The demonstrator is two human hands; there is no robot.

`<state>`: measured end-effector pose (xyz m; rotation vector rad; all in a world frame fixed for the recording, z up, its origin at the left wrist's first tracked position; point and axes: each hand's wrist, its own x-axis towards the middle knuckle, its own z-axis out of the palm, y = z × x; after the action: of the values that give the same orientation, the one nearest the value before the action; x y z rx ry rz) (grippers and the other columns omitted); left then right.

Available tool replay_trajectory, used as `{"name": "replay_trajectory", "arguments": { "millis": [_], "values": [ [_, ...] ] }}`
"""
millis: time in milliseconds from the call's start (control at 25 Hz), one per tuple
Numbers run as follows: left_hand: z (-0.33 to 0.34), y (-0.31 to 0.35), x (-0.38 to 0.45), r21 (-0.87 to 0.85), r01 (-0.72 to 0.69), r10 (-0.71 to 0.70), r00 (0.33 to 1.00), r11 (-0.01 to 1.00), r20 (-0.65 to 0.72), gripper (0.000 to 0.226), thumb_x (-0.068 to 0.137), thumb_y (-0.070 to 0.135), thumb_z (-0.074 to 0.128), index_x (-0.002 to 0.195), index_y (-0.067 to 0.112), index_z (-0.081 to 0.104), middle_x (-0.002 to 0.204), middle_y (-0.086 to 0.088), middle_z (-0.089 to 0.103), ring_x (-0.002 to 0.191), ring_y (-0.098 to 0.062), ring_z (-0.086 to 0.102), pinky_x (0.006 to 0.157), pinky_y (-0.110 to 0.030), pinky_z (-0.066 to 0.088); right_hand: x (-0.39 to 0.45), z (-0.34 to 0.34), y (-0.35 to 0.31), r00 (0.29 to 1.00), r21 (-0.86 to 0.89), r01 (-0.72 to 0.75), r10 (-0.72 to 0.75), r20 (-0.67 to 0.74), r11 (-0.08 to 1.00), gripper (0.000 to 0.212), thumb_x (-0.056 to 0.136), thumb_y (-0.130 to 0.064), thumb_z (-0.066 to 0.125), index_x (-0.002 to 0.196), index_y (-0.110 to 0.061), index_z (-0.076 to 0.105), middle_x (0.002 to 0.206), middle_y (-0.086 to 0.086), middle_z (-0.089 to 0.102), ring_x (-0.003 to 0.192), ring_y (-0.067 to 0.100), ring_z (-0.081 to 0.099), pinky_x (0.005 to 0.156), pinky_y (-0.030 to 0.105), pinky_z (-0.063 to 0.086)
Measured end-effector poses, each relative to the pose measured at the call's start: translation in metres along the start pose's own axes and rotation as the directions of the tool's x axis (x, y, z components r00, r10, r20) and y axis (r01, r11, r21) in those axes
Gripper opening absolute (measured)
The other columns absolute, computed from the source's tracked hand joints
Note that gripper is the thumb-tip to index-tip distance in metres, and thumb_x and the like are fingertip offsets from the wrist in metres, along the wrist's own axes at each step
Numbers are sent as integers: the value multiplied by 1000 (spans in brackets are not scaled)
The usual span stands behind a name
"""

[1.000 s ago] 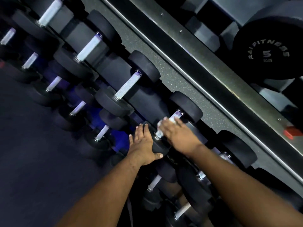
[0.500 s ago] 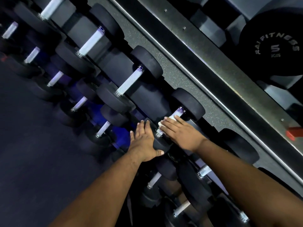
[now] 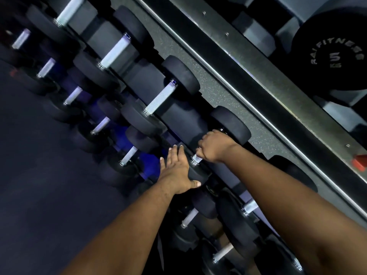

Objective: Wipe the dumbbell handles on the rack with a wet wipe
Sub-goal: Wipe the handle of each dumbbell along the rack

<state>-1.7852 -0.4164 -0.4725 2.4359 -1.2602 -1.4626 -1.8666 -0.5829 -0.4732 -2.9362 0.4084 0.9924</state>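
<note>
Black round-headed dumbbells with silver handles lie in diagonal rows on the rack (image 3: 218, 96). My right hand (image 3: 214, 145) curls round the handle (image 3: 197, 159) of one dumbbell on the upper row, covering most of it; only a short silver end shows. The wet wipe is hidden under that hand. My left hand (image 3: 176, 171) rests flat on the near head (image 3: 197, 174) of the same dumbbell, fingers straight and thumb along its lower edge. Its far head (image 3: 231, 124) sits just beyond my right hand.
The neighbouring dumbbell handle (image 3: 160, 98) lies up-left, with more along that row. A lower row of smaller dumbbells (image 3: 129, 153) runs to the left. A black 5 weight plate (image 3: 333, 56) stands top right behind the rack's rail. A red part (image 3: 360, 164) shows at the right edge. Dark floor (image 3: 39, 175) fills the left.
My right hand has gone from lying over the handle with the white wipe showing to curling tightly round it, hiding the wipe. My left hand stays on the near head.
</note>
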Motion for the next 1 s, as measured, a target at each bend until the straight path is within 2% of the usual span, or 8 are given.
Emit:
{"name": "replay_trajectory", "arguments": {
  "millis": [240,360,520,640,720,800,840,1000],
  "values": [
    [1,-2,3,-29,-2,2,1000,1000,3,141,74,54,83,156,15,-25,164,-5,-32,151,-21,-27,124,-53,-8,-53,61,22,962,-314,3,-89,-259,949,57,98,-24,28,150,-1,35,150,22,39,145,38,31,123,47,21],
    [0,-1,0,-3,4,-4,1000,1000,-5,141,74,56,82,156,14,-25,164,-7,-30,152,-22,-25,124,-53,-8,-9,35,-1,969,-137,46,-78,-235,989,39,92,-14,39,124,-12,61,115,9,63,117,30,56,122,42,23],
    [-2,0,2,4,11,-11,1000,1000,-14,143,72,59,82,157,14,-23,165,-8,-28,153,-22,-22,124,-52,-8,-31,58,-18,908,-33,259,-255,-333,965,47,84,-13,69,131,-10,64,128,7,68,124,25,61,113,37,41],
    [-2,1,0,4,1,-1,1000,1000,-26,143,70,59,83,157,14,-21,166,-8,-26,154,-22,-20,124,-51,-9,-78,96,-23,914,262,159,-42,-403,952,54,82,-11,74,135,-16,62,139,3,61,129,16,57,112,25,36],
    [-1,0,-2,7,-8,8,999,1000,-38,143,71,59,83,157,13,-22,166,-9,-25,154,-23,-19,124,-51,-8,-90,98,-33,833,792,-81,477,-280,606,44,91,-4,62,133,-18,64,135,3,64,125,8,58,111,17,33],
    [-3,1,-2,14,-12,12,999,1000,-31,142,73,60,81,156,12,-23,166,-10,-25,154,-24,-20,124,-50,-9,-71,87,-49,524,987,6,841,134,-161,31,94,-2,58,119,-13,73,117,7,73,105,8,66,105,28,46],
    [-4,1,-3,22,-14,14,1000,1000,-22,141,74,61,80,156,12,-24,166,-11,-25,154,-25,-20,124,-50,-8,-56,74,-60,472,886,153,820,323,-437,27,96,-3,56,114,-12,74,110,10,75,96,13,68,99,36,51],
    [-4,2,-4,98,-25,29,999,995,-35,141,75,67,75,155,9,-25,166,-16,-21,154,-28,-19,125,-52,-6,-2,14,-57,543,537,377,650,532,-754,15,96,0,53,106,-7,62,93,9,66,86,19,61,85,32,49]
  ]
}}
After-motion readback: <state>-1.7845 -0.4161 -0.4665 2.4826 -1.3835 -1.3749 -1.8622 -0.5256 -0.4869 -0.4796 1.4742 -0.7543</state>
